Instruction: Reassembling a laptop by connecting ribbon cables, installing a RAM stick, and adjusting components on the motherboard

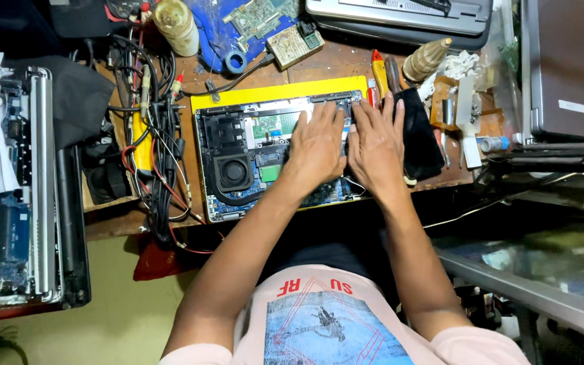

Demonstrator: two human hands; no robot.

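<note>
An opened laptop base [238, 162] lies on a yellow mat [272, 93], its round black fan [234, 172], copper heat pipe and green boards exposed. My left hand [315, 147] lies flat on the middle of the internals, fingers spread and pointing away from me. My right hand [375, 143] presses flat on the right end of the base, beside the left hand and touching it. Neither hand grips anything I can see. What lies under the palms is hidden.
A black cloth [420, 135] lies right of the base. Tangled cables and probes [160, 135] crowd the left side. Another dismantled laptop [15, 203] sits far left, closed laptops [562, 67] at the right and top. Screwdrivers, bottles [176, 26] and a green board line the back.
</note>
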